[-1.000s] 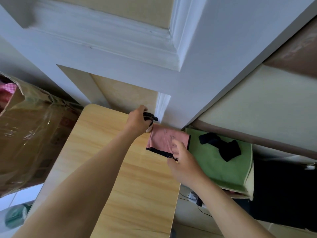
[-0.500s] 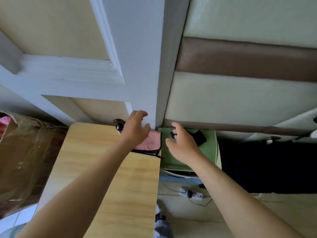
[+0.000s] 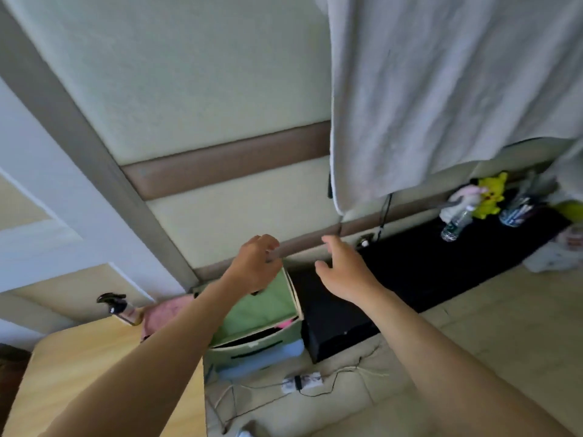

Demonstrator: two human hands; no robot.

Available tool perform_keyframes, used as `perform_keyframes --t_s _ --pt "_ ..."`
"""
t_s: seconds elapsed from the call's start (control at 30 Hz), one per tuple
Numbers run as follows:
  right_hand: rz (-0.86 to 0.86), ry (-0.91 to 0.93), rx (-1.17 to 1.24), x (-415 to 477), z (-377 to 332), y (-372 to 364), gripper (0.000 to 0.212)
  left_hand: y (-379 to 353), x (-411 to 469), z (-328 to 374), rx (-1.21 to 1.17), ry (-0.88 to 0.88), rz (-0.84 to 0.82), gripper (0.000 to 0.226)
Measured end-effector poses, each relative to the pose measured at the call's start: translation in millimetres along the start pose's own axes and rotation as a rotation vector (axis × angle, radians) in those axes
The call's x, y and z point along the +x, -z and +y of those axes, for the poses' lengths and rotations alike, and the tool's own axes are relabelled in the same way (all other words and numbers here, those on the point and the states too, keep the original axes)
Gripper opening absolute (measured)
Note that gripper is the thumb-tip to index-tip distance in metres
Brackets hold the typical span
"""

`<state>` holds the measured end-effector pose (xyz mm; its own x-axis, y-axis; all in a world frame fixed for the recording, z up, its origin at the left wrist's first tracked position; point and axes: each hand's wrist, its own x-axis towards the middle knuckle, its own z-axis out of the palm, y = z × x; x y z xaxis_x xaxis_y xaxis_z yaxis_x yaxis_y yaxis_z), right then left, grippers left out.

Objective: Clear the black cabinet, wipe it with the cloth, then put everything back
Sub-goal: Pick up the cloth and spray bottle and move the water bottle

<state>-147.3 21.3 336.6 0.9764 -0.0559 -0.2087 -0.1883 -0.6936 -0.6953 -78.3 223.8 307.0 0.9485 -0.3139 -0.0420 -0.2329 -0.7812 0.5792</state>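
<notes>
The long black cabinet [image 3: 435, 266] runs along the wall to the right. At its far end stand a yellow plush toy [image 3: 490, 195], a pale pink plush [image 3: 463, 197], a clear water bottle [image 3: 456, 223] and a cup of pens [image 3: 517, 211]. A pink cloth [image 3: 161, 313] lies at the back of the wooden table [image 3: 94, 373], beside a spray bottle [image 3: 118, 307]. My left hand [image 3: 255, 263] hovers over the green storage box [image 3: 262, 310] with loose fingers, holding nothing. My right hand [image 3: 344, 269] floats over the cabinet's near end, fingers spread and empty.
A grey towel [image 3: 441, 89] hangs from above over the cabinet. A white bag [image 3: 558, 253] sits on the floor by the cabinet's far end. A power strip [image 3: 299, 381] with cables lies on the tiled floor in front of the green box.
The view has swung right, bringing the cabinet's far end into sight. Both hands have left the pink cloth and spray bottle on the table and moved right, empty.
</notes>
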Motion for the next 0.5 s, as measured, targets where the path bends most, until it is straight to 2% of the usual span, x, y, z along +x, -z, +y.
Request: perform_keyframes --t_s 0.13,0.27,0.5 --pt "0.118 -0.066 0.024 -53 77 77 0.049 -50 10 104 0.0 -0.137 -0.058 0.031" --pt "0.229 -0.172 0.049 -101 141 135 0.057 -100 8 188 -0.042 -0.221 -0.134 0.034" --pt "0.354 -0.317 0.1 -152 208 190 0.06 -153 4 278 -0.042 -0.339 -0.284 0.037"
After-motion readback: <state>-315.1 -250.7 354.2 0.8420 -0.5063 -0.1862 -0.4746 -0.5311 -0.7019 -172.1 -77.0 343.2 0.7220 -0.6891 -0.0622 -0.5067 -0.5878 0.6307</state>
